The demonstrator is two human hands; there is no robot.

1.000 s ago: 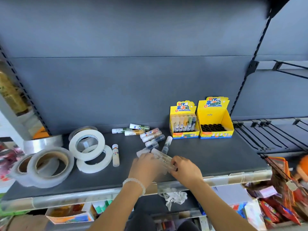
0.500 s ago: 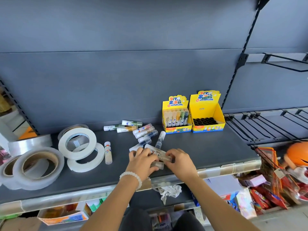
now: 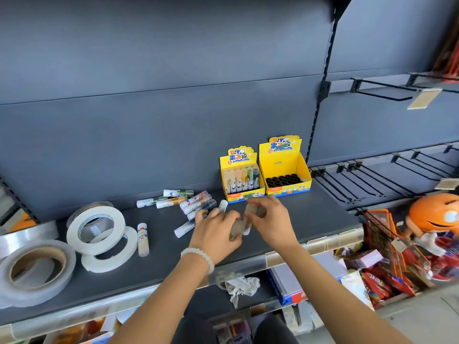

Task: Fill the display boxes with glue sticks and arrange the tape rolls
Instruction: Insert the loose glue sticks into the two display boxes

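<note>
Two yellow display boxes stand at the back of the grey shelf [image 3: 310, 214]. The left box [image 3: 242, 180] holds several glue sticks; the right box [image 3: 285, 175] shows only empty black sockets. Several loose glue sticks [image 3: 193, 202] lie left of the boxes, and one more glue stick [image 3: 143, 239] lies beside the white tape rolls [image 3: 96, 227]. My left hand [image 3: 213, 234] and my right hand [image 3: 268, 219] meet in front of the boxes, both gripping a blurred bunch of glue sticks [image 3: 244, 223] between them.
Clear and tan-cored tape rolls [image 3: 34, 266] sit at the shelf's left end. Wire hooks [image 3: 372, 177] jut out on the right, above packaged goods and an orange toy [image 3: 434, 214]. A crumpled cloth [image 3: 241, 286] lies on the lower shelf.
Both hands have lifted the held glue sticks and moved them right and back, closer to the display boxes. The camera has swung slightly right.
</note>
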